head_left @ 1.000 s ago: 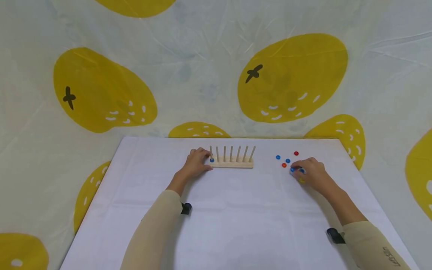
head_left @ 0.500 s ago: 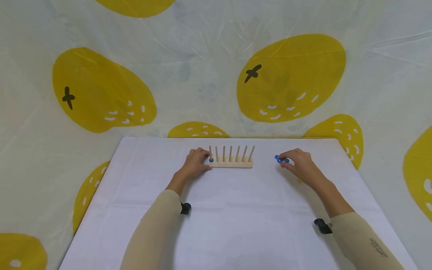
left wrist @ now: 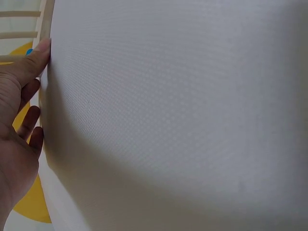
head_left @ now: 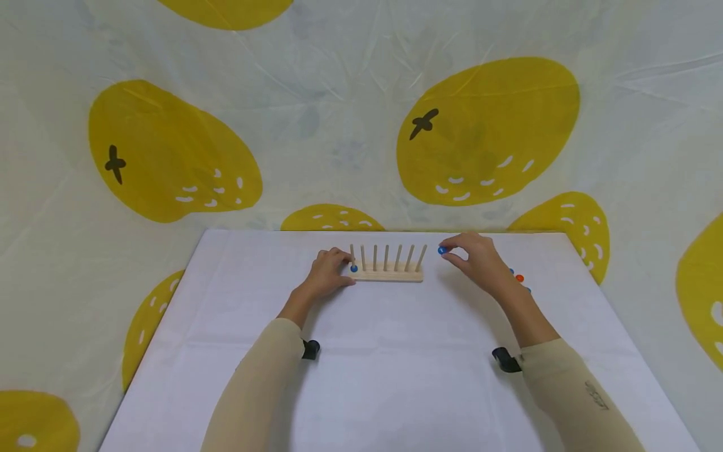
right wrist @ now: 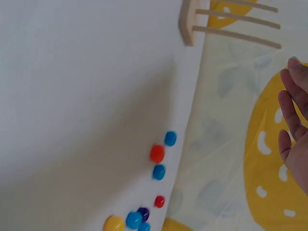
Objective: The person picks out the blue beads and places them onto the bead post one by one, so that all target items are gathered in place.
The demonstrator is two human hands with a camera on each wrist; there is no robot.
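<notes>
Blue bead (head_left: 442, 250) sits between pinching fingertips of the right hand (head_left: 480, 257); pinch lightly; the left hand (head_left: 326, 272) grips the peg rack (head_left: 390, 275).

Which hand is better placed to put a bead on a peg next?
Right, likely: the right hand pinches a blue bead near the rack; the left hand holds the rack's left end.

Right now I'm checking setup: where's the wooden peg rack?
In the head view, the wooden peg rack stands near the far edge of the table, its left end in the left hand.
</notes>
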